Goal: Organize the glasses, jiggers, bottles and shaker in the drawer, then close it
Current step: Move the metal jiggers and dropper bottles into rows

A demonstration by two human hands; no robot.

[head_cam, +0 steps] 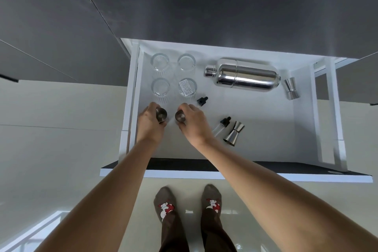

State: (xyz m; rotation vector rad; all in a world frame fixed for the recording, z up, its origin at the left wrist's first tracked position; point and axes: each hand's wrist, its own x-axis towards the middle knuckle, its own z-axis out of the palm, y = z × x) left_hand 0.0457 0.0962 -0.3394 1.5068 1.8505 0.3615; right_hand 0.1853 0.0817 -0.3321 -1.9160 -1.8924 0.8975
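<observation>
The white drawer (255, 120) stands pulled out below me. Several ribbed clear glasses (160, 63) stand upright in a square at its back left. Just in front of them my left hand (148, 124) grips one steel jigger (161, 115), and my right hand (193, 124) grips another steel jigger (180, 117); both stand upright, side by side. A steel shaker (243, 74) lies on its side at the back. A third jigger (291, 89) lies by the right wall. A fourth jigger (234, 134) lies near a dropper bottle (222, 125). Another dropper bottle (202, 100) lies behind my right hand.
The drawer's dark front panel (286, 166) runs along its near edge, above my socked feet (165, 204) on the glossy pale floor. Dark grey cabinet fronts (184, 2) rise behind the drawer. White drawer rails (331, 108) show at the right side.
</observation>
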